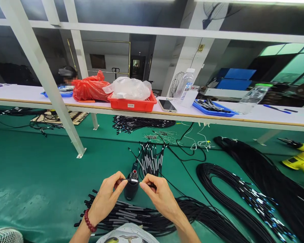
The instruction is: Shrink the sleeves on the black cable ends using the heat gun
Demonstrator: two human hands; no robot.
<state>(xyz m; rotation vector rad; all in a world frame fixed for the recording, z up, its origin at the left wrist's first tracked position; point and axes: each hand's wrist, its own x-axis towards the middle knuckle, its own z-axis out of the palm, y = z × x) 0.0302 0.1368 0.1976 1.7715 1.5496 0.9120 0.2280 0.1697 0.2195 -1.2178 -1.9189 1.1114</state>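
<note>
My left hand (108, 195) and my right hand (159, 194) both pinch the ends of a thin black cable piece with a white sleeve (134, 181). They hold it level just above a small dark heating tool (131, 185) whose top glows red. The tool stands upright on the green worktop (27, 175) between my hands. A fan of black cables with white-sleeved ends (150, 157) lies just beyond the tool. Another row of cable ends (116, 214) lies under my wrists.
Large coils of black cable (243, 199) fill the right side. A yellow power tool (300, 158) lies at the far right. On the raised shelf stand a red tray with plastic bags (131, 103), a phone (167, 105), a bottle (184, 86) and a blue tray (212, 108). A person sits behind the shelf at left.
</note>
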